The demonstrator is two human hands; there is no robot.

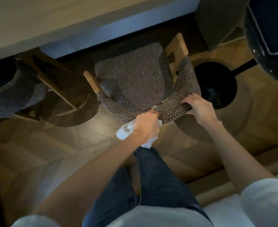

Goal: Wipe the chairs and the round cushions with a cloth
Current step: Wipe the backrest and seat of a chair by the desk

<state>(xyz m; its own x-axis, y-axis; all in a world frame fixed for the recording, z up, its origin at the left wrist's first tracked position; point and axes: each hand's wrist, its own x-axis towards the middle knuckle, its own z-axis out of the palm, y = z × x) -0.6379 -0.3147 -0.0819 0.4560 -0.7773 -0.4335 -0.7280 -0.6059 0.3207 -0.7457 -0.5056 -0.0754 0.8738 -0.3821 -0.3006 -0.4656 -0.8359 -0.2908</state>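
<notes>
A chair (133, 74) with a grey-brown woven seat cushion and a curved woven backrest (172, 110) stands below me, partly under a table. My left hand (145, 125) grips a white fluffy cloth (124, 131) against the near rim of the backrest. My right hand (199, 107) grips the backrest's right part, fingers curled over its top edge. Wooden arm posts (92, 81) show at both sides of the seat.
A light table top (53, 18) spans the top. A second woven chair (15, 92) stands at the left. A black round pedestal base (217, 86) sits right of the chair, with a dark glossy seat (269, 30) at top right. My legs in jeans (153, 174) stand on the wood floor.
</notes>
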